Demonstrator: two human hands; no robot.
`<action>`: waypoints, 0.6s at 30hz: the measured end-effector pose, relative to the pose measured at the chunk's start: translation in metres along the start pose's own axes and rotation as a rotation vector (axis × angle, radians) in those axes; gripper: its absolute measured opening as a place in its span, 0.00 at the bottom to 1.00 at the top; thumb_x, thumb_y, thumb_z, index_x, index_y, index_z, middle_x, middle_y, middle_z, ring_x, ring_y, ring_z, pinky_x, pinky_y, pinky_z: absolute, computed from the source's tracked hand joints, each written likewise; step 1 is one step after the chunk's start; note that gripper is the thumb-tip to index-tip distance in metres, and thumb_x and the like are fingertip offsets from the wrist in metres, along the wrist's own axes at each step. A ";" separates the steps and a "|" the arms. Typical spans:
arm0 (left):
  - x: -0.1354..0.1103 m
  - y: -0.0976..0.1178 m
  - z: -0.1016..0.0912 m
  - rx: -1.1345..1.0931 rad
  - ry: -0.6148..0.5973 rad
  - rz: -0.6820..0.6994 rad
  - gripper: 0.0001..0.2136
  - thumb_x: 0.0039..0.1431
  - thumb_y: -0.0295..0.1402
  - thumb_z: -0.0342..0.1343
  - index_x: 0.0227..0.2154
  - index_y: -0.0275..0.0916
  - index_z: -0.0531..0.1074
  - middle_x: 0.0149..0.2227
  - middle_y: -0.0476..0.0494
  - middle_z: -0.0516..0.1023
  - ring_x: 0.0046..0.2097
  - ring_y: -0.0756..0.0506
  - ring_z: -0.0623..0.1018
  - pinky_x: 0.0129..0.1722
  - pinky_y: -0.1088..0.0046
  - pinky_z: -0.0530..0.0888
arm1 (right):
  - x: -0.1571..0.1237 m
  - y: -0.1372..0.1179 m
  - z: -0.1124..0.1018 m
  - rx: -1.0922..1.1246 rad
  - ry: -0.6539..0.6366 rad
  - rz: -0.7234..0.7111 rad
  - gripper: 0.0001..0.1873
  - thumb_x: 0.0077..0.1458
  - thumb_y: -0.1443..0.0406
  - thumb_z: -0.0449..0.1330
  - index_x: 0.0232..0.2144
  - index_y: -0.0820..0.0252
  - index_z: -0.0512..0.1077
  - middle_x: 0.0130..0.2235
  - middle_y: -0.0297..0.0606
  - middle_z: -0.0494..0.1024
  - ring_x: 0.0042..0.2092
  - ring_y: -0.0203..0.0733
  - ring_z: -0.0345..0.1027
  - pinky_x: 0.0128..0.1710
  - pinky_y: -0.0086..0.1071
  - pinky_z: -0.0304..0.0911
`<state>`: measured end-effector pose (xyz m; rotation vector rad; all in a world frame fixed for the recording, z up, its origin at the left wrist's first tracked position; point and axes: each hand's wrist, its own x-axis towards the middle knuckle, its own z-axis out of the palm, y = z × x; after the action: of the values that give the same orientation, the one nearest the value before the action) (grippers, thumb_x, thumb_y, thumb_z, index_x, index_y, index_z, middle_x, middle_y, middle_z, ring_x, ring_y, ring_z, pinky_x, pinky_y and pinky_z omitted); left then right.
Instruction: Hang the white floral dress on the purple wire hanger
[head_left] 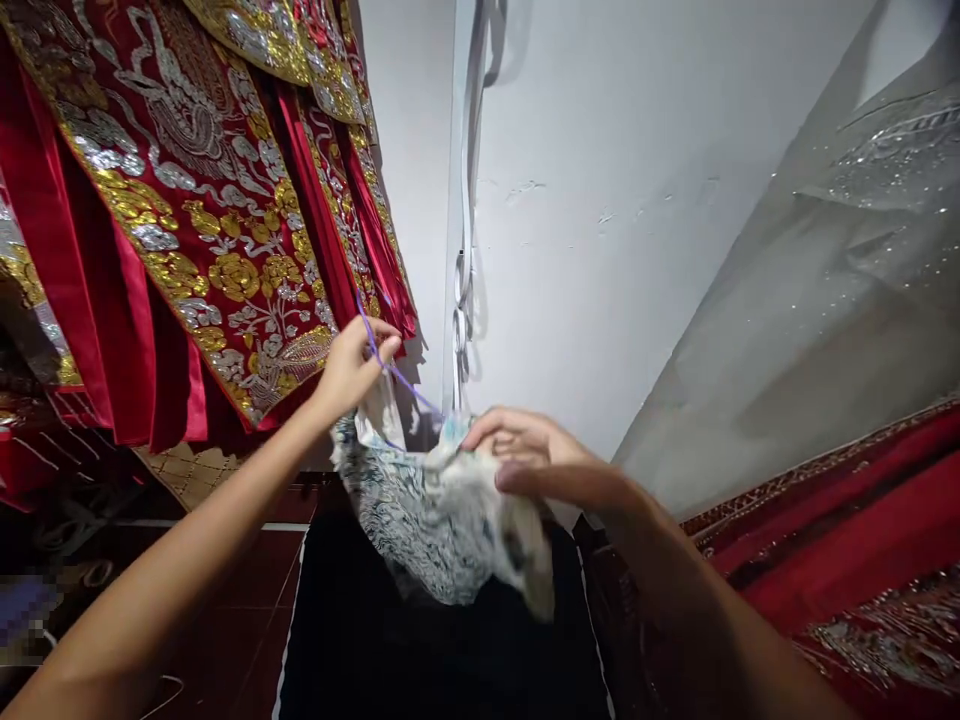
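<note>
A crumpled white and blue-green patterned cloth (427, 520) hangs between my hands, over the black fabric on my lap. Its right end is blurred by motion. A thin purple cord (412, 388) runs across the fingers of my left hand (358, 362) and down to the cloth's upper edge. The left fingers are closed in a pinch on the cord, with a pale edge of the cloth hanging just beneath. My right hand (536, 450) grips the upper right part of the cloth between thumb and fingers.
Red garments (232, 240) with gold and silver embroidery hang at the left. A white strap (461, 290) dangles down the white wall (577, 240). Sheer sparkly covering (817, 300) and more red beaded fabric (885, 530) stand close on the right.
</note>
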<state>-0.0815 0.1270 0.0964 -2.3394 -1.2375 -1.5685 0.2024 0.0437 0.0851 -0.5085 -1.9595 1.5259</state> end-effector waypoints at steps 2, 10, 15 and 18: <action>-0.015 0.014 0.019 -0.131 -0.052 -0.001 0.13 0.66 0.42 0.50 0.42 0.40 0.74 0.48 0.40 0.74 0.53 0.42 0.73 0.55 0.61 0.69 | -0.003 0.006 0.004 -0.078 -0.106 0.076 0.20 0.56 0.56 0.64 0.49 0.57 0.72 0.34 0.37 0.76 0.33 0.40 0.70 0.35 0.34 0.67; -0.022 0.087 0.048 -0.856 -0.282 -0.249 0.26 0.66 0.56 0.41 0.49 0.43 0.73 0.51 0.39 0.76 0.55 0.40 0.74 0.55 0.61 0.71 | 0.020 0.060 -0.047 -0.565 0.598 -0.132 0.35 0.56 0.51 0.63 0.63 0.49 0.61 0.65 0.42 0.60 0.65 0.51 0.54 0.61 0.44 0.57; -0.022 0.090 0.052 -1.230 -0.359 -0.439 0.27 0.63 0.58 0.43 0.48 0.41 0.74 0.55 0.37 0.76 0.56 0.39 0.76 0.58 0.58 0.70 | -0.001 0.082 -0.059 -0.263 0.413 0.062 0.24 0.58 0.46 0.58 0.32 0.62 0.75 0.32 0.38 0.78 0.35 0.44 0.73 0.36 0.35 0.68; -0.042 0.057 0.057 -0.933 -0.349 -0.492 0.23 0.57 0.53 0.56 0.48 0.43 0.75 0.52 0.38 0.79 0.54 0.38 0.78 0.54 0.58 0.74 | -0.033 0.086 -0.065 -0.008 0.566 0.112 0.23 0.54 0.47 0.63 0.29 0.62 0.75 0.27 0.38 0.78 0.28 0.42 0.72 0.28 0.33 0.67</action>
<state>-0.0086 0.0904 0.0567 -3.1262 -1.4353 -2.3676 0.2644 0.0937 0.0061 -0.9496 -1.5156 1.2572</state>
